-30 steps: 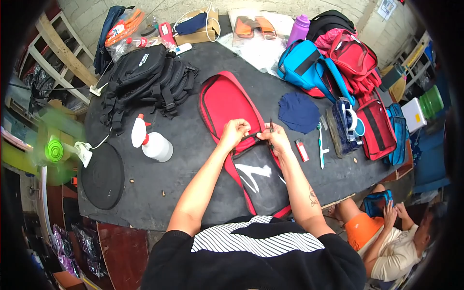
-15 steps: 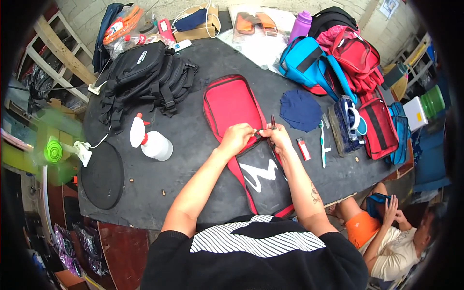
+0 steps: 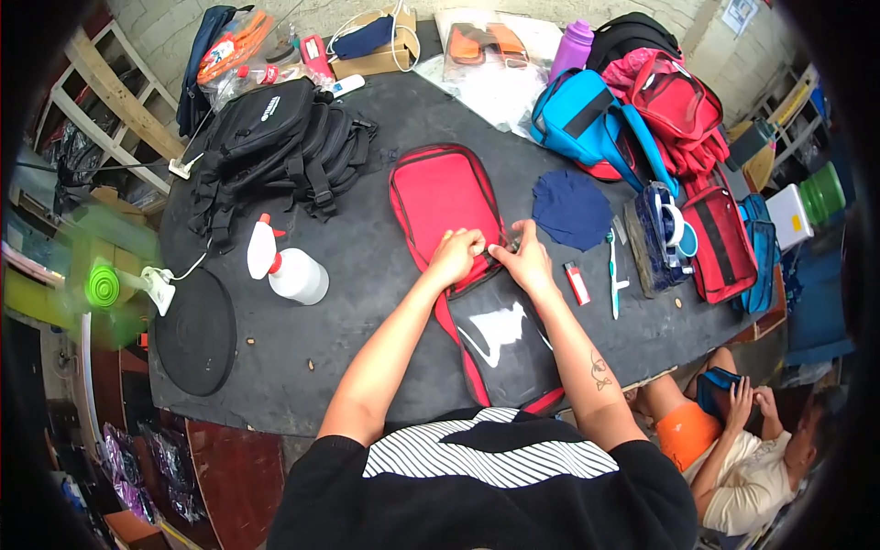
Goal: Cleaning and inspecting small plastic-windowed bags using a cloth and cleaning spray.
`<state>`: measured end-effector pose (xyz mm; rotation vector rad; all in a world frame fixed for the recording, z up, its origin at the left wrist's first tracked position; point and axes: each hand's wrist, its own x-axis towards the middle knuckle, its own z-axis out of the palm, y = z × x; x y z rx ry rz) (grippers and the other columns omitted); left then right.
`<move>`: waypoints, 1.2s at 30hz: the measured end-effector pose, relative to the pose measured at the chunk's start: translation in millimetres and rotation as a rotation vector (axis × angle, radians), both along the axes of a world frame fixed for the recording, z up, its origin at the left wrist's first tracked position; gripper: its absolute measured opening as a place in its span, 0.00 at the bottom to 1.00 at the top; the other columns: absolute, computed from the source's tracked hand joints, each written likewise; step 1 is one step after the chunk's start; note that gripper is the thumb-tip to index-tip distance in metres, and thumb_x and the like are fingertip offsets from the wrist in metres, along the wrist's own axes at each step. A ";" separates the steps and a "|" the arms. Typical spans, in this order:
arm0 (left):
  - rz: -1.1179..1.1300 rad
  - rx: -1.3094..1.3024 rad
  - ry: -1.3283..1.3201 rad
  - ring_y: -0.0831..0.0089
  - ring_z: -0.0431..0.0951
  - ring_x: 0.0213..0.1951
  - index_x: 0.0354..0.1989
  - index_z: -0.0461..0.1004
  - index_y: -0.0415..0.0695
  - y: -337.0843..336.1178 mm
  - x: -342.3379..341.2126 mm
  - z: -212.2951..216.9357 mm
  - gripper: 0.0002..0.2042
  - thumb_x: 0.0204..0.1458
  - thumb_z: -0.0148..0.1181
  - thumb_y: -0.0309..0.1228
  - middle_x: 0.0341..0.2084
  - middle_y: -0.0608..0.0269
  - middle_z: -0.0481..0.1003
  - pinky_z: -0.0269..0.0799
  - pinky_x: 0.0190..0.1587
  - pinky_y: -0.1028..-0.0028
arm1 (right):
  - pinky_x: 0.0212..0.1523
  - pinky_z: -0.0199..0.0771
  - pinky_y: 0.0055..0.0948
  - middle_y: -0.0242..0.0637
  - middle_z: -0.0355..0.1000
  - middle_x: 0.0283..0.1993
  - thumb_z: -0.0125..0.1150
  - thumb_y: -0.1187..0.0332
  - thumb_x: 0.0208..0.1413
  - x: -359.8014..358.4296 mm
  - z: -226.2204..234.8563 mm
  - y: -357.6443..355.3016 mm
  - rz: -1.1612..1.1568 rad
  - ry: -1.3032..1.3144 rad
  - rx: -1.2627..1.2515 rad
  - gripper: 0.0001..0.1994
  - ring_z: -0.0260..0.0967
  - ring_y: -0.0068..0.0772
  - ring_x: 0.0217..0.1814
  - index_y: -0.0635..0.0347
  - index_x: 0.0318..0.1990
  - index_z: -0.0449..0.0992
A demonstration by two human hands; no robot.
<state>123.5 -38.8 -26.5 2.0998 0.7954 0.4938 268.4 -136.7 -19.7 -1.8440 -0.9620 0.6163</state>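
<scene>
A red bag [image 3: 446,192] with black zipper trim lies opened out in front of me, its clear plastic panel [image 3: 500,344] folded toward my body. My left hand [image 3: 456,257] is closed, pinching the zippered edge near the bag's middle. Against the same edge, my right hand [image 3: 525,263] presses its thumb, with the index finger raised. A small dark tool [image 3: 513,244] shows partly between that thumb and finger; most of it is hidden. Just right of the hands are a navy cloth piece [image 3: 572,210], a red lighter [image 3: 577,284] and a toothbrush [image 3: 612,275].
A white spray bottle [image 3: 300,277], a round black disc [image 3: 194,332] and black bags [image 3: 266,137] occupy the left. Blue bags [image 3: 587,115], red bags [image 3: 674,105] and a purple bottle [image 3: 571,50] crowd the right. A person [image 3: 747,467] sits at lower right.
Both hands and the bag have shifted slightly right. My right index finger has lifted, and the dark pointed tips that stood above that hand no longer show.
</scene>
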 end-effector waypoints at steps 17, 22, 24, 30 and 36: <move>-0.030 -0.093 -0.048 0.66 0.70 0.34 0.27 0.68 0.44 2.8 0.5 -1.7 0.03 0.52 0.52 0.26 0.23 0.63 0.70 0.59 0.46 0.66 | 0.38 0.65 0.33 0.32 0.69 0.29 0.57 0.68 0.45 19.7 64.8 -1.1 0.731 -1.366 0.068 0.06 0.68 0.34 0.34 0.56 0.32 0.74; -0.016 -0.077 -0.078 0.65 0.70 0.34 0.27 0.68 0.45 1.6 1.6 -3.2 0.03 0.52 0.51 0.25 0.24 0.63 0.71 0.59 0.46 0.66 | 0.38 0.65 0.33 0.32 0.69 0.29 0.56 0.69 0.45 13.8 63.1 -6.1 0.664 -1.390 0.025 0.06 0.68 0.33 0.35 0.57 0.32 0.74; -0.017 -0.091 -0.076 0.65 0.70 0.34 0.27 0.68 0.45 2.2 0.6 -3.2 0.03 0.52 0.52 0.25 0.24 0.62 0.71 0.59 0.46 0.66 | 0.38 0.65 0.33 0.32 0.69 0.29 0.56 0.69 0.45 14.4 57.4 -6.5 0.640 -1.382 0.088 0.06 0.68 0.33 0.35 0.57 0.32 0.74; 0.002 -0.080 -0.048 0.64 0.70 0.34 0.28 0.69 0.45 2.1 0.9 -5.0 0.02 0.52 0.53 0.25 0.24 0.62 0.71 0.59 0.46 0.66 | 0.39 0.65 0.33 0.32 0.69 0.29 0.56 0.69 0.45 18.6 56.4 -2.7 0.688 -1.378 0.155 0.07 0.68 0.32 0.36 0.57 0.33 0.75; -0.008 -0.070 -0.055 0.66 0.69 0.33 0.28 0.69 0.44 2.5 1.1 -5.4 0.03 0.52 0.53 0.24 0.23 0.61 0.70 0.61 0.44 0.68 | 0.38 0.66 0.34 0.33 0.69 0.28 0.56 0.69 0.46 19.6 56.1 -2.1 0.721 -1.359 0.098 0.05 0.68 0.34 0.35 0.58 0.30 0.73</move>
